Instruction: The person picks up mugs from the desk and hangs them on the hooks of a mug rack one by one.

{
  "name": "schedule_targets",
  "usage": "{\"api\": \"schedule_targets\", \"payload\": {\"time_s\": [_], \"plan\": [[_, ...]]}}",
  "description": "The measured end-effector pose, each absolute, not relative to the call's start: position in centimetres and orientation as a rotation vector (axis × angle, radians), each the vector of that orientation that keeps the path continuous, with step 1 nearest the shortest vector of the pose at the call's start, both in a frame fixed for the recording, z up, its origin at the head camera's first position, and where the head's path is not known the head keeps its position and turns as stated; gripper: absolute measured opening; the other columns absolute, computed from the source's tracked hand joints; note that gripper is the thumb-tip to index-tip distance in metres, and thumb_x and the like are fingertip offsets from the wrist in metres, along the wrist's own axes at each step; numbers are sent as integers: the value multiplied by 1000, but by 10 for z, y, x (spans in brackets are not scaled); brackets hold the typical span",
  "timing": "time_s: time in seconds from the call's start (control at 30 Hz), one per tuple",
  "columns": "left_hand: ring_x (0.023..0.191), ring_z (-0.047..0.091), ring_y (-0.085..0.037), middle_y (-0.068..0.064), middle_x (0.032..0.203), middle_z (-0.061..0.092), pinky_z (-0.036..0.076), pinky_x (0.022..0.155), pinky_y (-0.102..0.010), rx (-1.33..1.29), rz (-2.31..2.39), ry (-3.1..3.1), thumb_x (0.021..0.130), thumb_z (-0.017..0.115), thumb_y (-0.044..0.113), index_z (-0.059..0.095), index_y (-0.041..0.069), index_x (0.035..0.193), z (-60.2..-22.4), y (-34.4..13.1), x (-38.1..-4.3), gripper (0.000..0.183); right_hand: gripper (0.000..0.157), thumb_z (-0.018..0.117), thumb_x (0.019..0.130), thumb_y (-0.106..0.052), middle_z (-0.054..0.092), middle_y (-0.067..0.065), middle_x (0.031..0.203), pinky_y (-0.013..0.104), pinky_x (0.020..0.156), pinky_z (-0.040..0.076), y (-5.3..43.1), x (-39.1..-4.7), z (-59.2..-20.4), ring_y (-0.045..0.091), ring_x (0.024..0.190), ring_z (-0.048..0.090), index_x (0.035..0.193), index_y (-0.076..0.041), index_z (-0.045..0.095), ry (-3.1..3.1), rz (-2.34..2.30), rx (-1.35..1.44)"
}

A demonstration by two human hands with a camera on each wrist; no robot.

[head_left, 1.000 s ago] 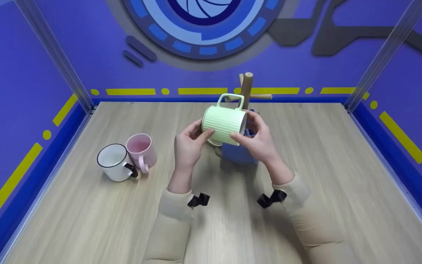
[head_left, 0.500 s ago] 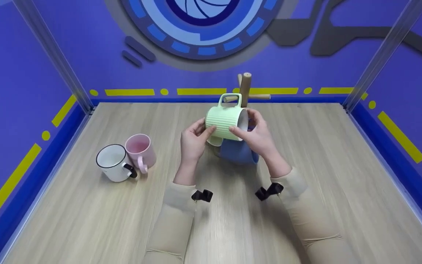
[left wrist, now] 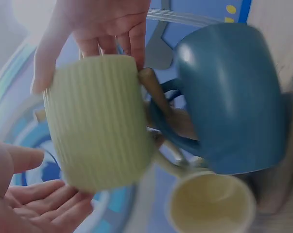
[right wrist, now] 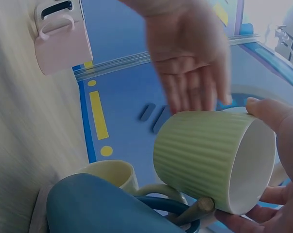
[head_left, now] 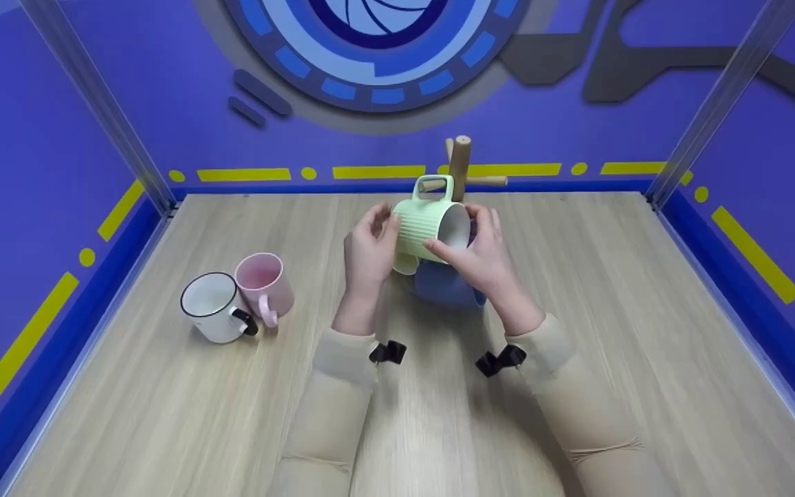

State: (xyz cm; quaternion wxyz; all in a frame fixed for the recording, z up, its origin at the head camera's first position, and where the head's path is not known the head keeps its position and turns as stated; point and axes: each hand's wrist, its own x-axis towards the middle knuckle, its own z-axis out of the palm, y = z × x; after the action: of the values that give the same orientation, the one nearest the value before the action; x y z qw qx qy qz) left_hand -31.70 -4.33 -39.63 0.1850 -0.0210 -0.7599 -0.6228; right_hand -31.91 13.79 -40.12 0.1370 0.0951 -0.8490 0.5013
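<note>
A pale green ribbed mug (head_left: 418, 229) is held on its side in the air, handle upward, its white inside facing right. My right hand (head_left: 486, 254) grips it at the rim, with the thumb outside. At the base end is my left hand (head_left: 370, 250), its fingers extended and thumb lifted off the ribbed side. Just behind stands a wooden mug tree (head_left: 461, 169). On its lower pegs hang a blue mug (left wrist: 229, 102) and a cream mug (left wrist: 209, 204). In the right wrist view, a peg's end (right wrist: 202, 207) overlaps the green mug's lower edge.
To the left on the wooden table (head_left: 163, 414) stand a white mug (head_left: 218, 319) with a black rim and handle, and a pink mug (head_left: 280, 293), side by side. Blue panels (head_left: 342, 145) enclose the back and both sides.
The green mug has turned so more of its white inside shows. My left thumb has come off its side, and that hand has shifted slightly right and up. My right hand keeps its grip.
</note>
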Motion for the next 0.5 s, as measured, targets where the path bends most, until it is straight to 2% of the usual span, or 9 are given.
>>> {"api": "schedule_targets", "payload": {"time_s": [0.13,0.23,0.33,0.43,0.5], "plan": [[130,64,-27,-14,135,69,50,113,-38,-197,-1531,-2155,99,70,19,65,2,136,-371,-28,-320,41,86,89,80,-39,47,19,130,44,91,50,137,-319,-401,32,112,51,141,1,44,-2474,1413,288],[119,69,-24,-10,124,74,55,105,-36,-284,-1390,-2196,98,72,22,70,5,130,-356,-18,-325,37,89,87,81,-42,46,21,135,47,93,51,137,-319,-401,34,114,52,145,1,41,-2517,1408,297],[110,72,-21,-8,113,77,59,96,-31,-328,-1251,-2247,97,72,20,76,7,121,-349,-12,-332,27,91,83,87,-42,44,22,143,50,101,49,142,-321,-399,36,123,51,151,1,34,-2552,1483,289],[105,74,-21,-8,109,78,60,91,-27,-334,-1182,-2268,96,72,15,79,7,112,-347,-10,-336,19,78,72,97,-31,45,26,147,47,108,48,150,-328,-395,37,129,52,153,4,30,-2423,1707,239],[104,75,-21,-8,108,78,60,90,-26,-327,-1183,-2267,95,73,13,80,6,109,-346,-9,-337,18,65,65,101,-19,51,25,143,39,107,49,156,-335,-391,36,130,53,152,5,33,-2213,1886,197]]}}
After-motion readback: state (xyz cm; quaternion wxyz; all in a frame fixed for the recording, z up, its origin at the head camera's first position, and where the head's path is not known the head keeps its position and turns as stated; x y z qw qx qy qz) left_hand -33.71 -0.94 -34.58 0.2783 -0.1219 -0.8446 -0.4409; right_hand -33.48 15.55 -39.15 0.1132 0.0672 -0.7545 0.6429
